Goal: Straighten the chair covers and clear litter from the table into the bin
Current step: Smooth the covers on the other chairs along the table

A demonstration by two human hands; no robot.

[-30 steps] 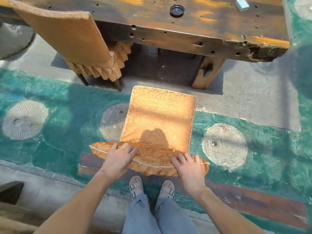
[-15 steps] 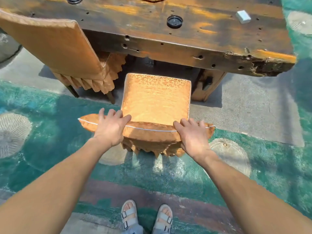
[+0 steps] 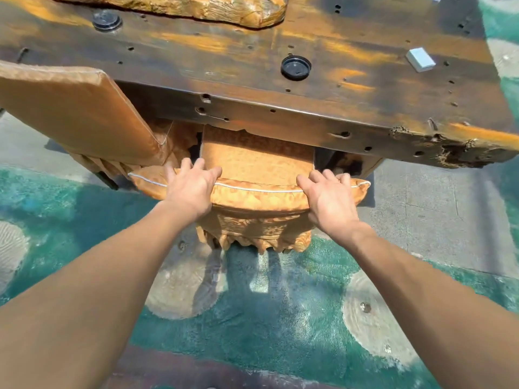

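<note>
A chair in a gold patterned cover [image 3: 257, 161] stands with its seat partly under the dark wooden table [image 3: 323, 119]. My left hand [image 3: 191, 189] and my right hand [image 3: 327, 197] both grip the top of its padded backrest, one at each end. On the table lie a black round lid [image 3: 295, 67], a second black lid [image 3: 107, 20] at the far left, and a small white box [image 3: 420, 59] toward the right. No bin is in view.
A second gold-covered chair [image 3: 75, 108] stands close on the left, tucked against the table and almost touching the first. A rough wooden slab [image 3: 196, 7] lies on the tabletop at the back. Green patterned carpet [image 3: 266, 310] and grey paving cover the floor.
Gripping the backrest with both hands, I have pushed the chair forward from the open floor until its seat slid under the table edge. I have stepped closer to the table.
</note>
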